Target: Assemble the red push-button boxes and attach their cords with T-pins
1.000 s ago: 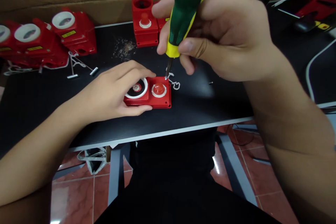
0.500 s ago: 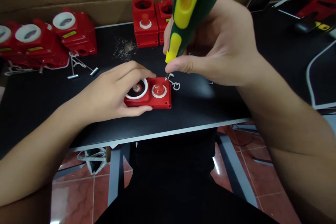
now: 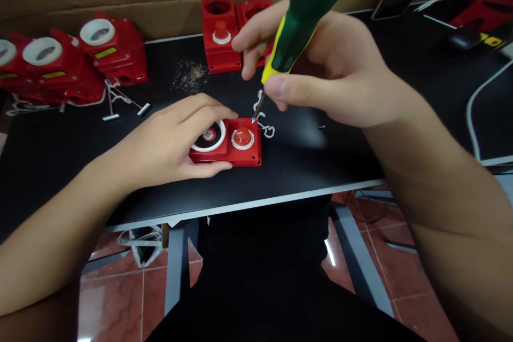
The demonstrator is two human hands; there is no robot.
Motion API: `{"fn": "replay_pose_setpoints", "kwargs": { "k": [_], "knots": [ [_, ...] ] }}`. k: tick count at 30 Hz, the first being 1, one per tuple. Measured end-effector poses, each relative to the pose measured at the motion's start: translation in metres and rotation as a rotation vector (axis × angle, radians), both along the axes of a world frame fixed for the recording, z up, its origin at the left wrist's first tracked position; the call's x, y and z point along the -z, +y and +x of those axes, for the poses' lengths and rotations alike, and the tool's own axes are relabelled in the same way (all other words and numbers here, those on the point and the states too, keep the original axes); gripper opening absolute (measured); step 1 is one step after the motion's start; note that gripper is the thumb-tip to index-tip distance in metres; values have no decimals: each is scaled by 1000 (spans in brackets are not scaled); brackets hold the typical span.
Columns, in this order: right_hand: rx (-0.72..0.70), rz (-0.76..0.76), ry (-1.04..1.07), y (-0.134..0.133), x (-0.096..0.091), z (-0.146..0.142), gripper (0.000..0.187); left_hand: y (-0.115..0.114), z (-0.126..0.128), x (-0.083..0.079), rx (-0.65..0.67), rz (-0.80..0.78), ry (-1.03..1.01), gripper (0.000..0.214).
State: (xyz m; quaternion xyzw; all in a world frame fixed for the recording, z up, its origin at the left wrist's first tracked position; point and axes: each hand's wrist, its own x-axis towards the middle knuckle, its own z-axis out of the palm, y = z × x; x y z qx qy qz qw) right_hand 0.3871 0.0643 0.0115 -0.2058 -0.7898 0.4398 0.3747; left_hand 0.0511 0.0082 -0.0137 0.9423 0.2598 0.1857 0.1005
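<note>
A flat red cover plate with a white ring and a red push button lies on the black table. My left hand is closed over its left half, fingers on top and thumb against the front edge. My right hand grips a green and yellow screwdriver, tilted to the right. The tip rests on the plate's far right corner. A small white cord loop lies just beside that corner.
Several red boxes with white rings stand at the back left with white cords. Two more red boxes sit at the back centre before a cardboard wall. Shavings lie near them. A white cable runs on the right.
The screwdriver has turned in my right hand and its handle has leaned further right, while the tip stays on the same corner. My left hand and the plate have not moved.
</note>
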Motion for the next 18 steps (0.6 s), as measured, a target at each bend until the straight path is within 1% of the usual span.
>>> {"fn": "replay_pose_setpoints", "kwargs": {
  "k": [2, 4, 10, 18],
  "knots": [
    [-33, -32, 13, -1, -3, 3, 38, 0, 0, 0, 6, 0, 0, 60],
    [-45, -40, 12, -1, -5, 5, 35, 0, -1, 0, 7, 5, 3, 57],
    [-52, 11, 4, -1, -5, 2, 29, 1, -3, 1, 10, 26, 4, 53],
    [19, 76, -26, 1, 1, 1, 18, 1, -3, 2, 7, 18, -2, 53]
  ]
}}
